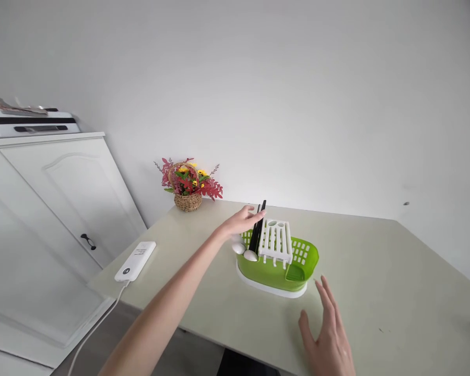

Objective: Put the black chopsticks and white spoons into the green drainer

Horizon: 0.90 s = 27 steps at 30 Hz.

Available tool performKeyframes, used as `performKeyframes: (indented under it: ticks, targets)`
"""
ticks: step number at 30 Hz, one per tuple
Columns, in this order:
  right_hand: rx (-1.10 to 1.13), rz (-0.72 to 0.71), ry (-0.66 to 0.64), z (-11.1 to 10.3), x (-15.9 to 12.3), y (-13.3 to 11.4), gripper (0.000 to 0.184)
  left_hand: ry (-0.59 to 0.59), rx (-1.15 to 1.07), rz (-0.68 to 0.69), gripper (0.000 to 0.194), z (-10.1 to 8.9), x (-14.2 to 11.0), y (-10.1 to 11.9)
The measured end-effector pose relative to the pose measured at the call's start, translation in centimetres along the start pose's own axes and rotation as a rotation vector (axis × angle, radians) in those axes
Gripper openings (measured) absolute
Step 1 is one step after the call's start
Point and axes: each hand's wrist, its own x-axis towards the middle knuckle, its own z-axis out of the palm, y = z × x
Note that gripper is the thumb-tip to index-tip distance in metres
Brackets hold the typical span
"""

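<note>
white wall (297,94), white cabinet (62,209), beige table (395,292)

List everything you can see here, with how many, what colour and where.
Cutlery drainer: one, green with a white base, middle of the table.
White insert: one, on top of the drainer.
Black utensils: colour black, count unclear, upright at the drainer's left end.
White spoons: two, at the drainer's left end.
Flower basket: one, wicker with red and yellow flowers, far left table corner.
Power bank: one, white, cabled, left table edge.
Table: one, beige.
Cabinet: one, white, left.
Left hand: at the black utensils.
Right hand: open, above the table.
</note>
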Motion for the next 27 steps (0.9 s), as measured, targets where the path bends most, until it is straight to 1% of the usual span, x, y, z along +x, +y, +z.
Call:
performKeyframes:
  ticks: [2,5,7,9,14,20,23,27]
  targets:
    - [0.002,0.058,0.002,-0.7,-0.1,1.6,0.07,-0.042,0.045,0.038,0.066,0.3,1.3,0.1]
    - [-0.027,0.171,-0.023,-1.4,-0.7,4.0,0.072,-0.028,0.076,0.126,0.053,0.6,2.2,-0.3]
    - [-0.065,0.188,-0.026,-1.4,-1.2,5.1,0.071,-0.002,0.067,0.155,0.049,0.8,2.3,-0.6]
    - [-0.113,0.166,-0.027,-1.2,-1.6,5.8,0.069,0.018,0.057,0.192,0.044,0.9,2.2,-0.7]
    - [-0.192,0.136,-0.032,-0.7,-1.6,6.3,0.067,0.09,-0.009,0.269,0.039,1.1,1.5,-0.7]
    - [-0.212,0.101,-0.024,-0.4,-1.8,6.8,0.065,0.151,-0.176,0.271,0.037,0.7,1.7,-1.4]
    - [-0.222,0.066,-0.016,-0.3,-1.9,6.9,0.062,0.218,-0.278,0.265,0.035,-0.1,2.3,-1.6]
    - [-0.234,0.044,0.004,-0.2,-1.9,7.1,0.062,0.317,-0.445,0.245,0.031,-2.0,3.0,-1.4]
